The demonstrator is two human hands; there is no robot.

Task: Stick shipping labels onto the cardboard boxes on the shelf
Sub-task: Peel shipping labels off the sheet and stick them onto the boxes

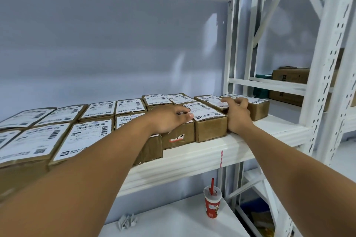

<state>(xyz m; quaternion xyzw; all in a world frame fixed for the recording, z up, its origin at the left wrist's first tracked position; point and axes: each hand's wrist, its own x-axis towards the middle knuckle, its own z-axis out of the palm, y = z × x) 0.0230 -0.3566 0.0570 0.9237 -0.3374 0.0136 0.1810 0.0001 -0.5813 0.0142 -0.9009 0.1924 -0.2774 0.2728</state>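
Cardboard boxes (211,131): brown. Shipping labels (86,136): white with black barcodes and QR squares. Shelf (192,158): white, one red streak on front edge. Wall (115,44): pale blue-grey. Cup (212,207): red, white lid, red straw.

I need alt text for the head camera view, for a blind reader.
Two bare arms reach over labelled cardboard boxes on a white shelf: the left hand lies flat on a box top, the right hand touches boxes at the row's right end. A red cup with a straw stands below.
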